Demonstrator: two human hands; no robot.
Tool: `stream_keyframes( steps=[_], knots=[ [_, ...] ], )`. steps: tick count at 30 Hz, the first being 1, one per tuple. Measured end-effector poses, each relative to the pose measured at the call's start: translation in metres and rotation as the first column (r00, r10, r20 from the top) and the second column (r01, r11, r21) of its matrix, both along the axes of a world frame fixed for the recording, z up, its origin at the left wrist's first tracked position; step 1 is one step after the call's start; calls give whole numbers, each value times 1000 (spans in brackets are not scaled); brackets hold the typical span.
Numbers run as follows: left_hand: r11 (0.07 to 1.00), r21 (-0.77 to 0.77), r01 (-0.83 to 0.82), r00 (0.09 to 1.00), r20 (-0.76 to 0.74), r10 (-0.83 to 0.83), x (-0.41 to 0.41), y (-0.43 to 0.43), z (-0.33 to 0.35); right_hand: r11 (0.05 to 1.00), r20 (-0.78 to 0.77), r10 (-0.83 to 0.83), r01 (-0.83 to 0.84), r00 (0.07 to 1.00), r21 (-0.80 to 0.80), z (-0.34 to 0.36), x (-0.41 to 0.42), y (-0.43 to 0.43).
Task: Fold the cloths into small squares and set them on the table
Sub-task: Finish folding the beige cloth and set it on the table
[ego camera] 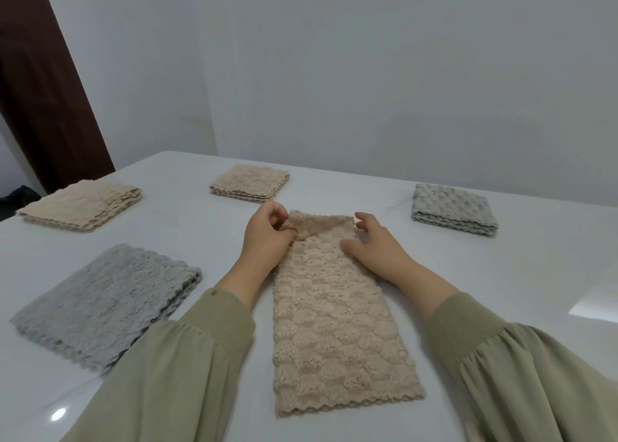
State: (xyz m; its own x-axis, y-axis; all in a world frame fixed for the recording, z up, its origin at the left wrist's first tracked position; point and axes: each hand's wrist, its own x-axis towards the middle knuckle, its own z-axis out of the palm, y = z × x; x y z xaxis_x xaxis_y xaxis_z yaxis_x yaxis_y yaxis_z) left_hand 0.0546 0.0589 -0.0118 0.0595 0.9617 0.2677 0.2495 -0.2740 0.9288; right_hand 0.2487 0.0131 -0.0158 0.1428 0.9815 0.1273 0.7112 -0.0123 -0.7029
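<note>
A beige fluffy cloth (pixel 334 328) lies in front of me as a long folded strip running away from me on the white table (pixel 501 274). Its far end is lifted and curled back a little. My left hand (pixel 266 237) pinches the far left corner of that end between thumb and curled fingers. My right hand (pixel 374 244) rests at the far right side of the strip, thumb on the cloth and fingers loosely bent near the far right corner.
Folded cloths lie around: a grey stack (pixel 107 301) at near left, a beige stack (pixel 83 209) at far left, a beige square (pixel 250 182) at far centre, a grey square (pixel 453 209) at far right. A wall stands behind the table.
</note>
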Motion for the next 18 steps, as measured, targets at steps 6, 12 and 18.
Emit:
stream_keyframes(
  steps=[6,12,18],
  knots=[
    [997,-41,61,981,186,-53,0,-13,4,1000,-411,-7,17,912,20,11,6,-4],
    [993,-81,84,953,299,-56,-1,-13,3,996,-445,-37,69,895,55,12,7,-1],
    [989,-96,113,933,352,-73,-1,-14,3,980,-447,11,79,894,181,14,6,0]
  ],
)
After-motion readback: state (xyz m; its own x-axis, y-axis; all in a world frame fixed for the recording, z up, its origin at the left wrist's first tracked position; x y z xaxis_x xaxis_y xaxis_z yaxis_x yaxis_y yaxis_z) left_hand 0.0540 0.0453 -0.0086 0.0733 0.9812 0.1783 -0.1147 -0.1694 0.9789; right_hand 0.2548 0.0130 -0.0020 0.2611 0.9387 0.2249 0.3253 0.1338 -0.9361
